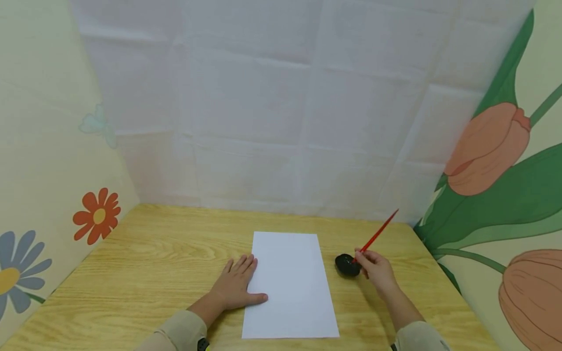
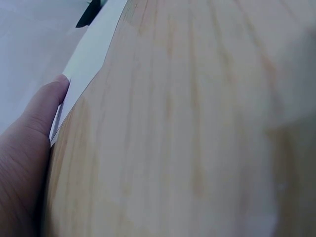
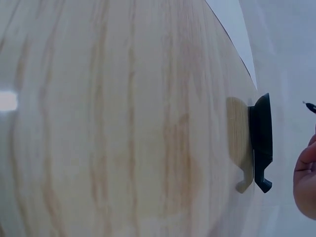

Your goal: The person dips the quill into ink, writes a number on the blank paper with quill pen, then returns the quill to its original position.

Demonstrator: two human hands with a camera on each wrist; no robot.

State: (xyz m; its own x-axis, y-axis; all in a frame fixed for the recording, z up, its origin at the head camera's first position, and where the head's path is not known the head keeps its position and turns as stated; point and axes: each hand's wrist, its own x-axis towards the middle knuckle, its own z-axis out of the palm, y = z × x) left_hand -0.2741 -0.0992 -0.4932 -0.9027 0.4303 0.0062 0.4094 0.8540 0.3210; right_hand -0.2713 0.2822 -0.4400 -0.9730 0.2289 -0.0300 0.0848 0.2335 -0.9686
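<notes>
A white sheet of paper [image 1: 290,287] lies lengthwise on the wooden table. My left hand [image 1: 237,285] rests flat near its left edge, thumb across the paper and fingers spread. In the left wrist view the thumb [image 2: 44,106] presses at the sheet's edge. To the right of the paper stands a small black dish [image 1: 347,265]; the right wrist view shows that dish [image 3: 261,133] from the side. My right hand [image 1: 377,270] pinches a slim red brush [image 1: 379,233] low on its handle. A dark brush tip [image 3: 310,106] shows above the dish's level in the right wrist view.
A wood-grain tabletop [image 1: 175,253] spreads around the paper and dish. Behind it hangs a creased white cloth [image 1: 263,107]. Flower-painted panels close in the left side [image 1: 39,146] and the right side [image 1: 491,214].
</notes>
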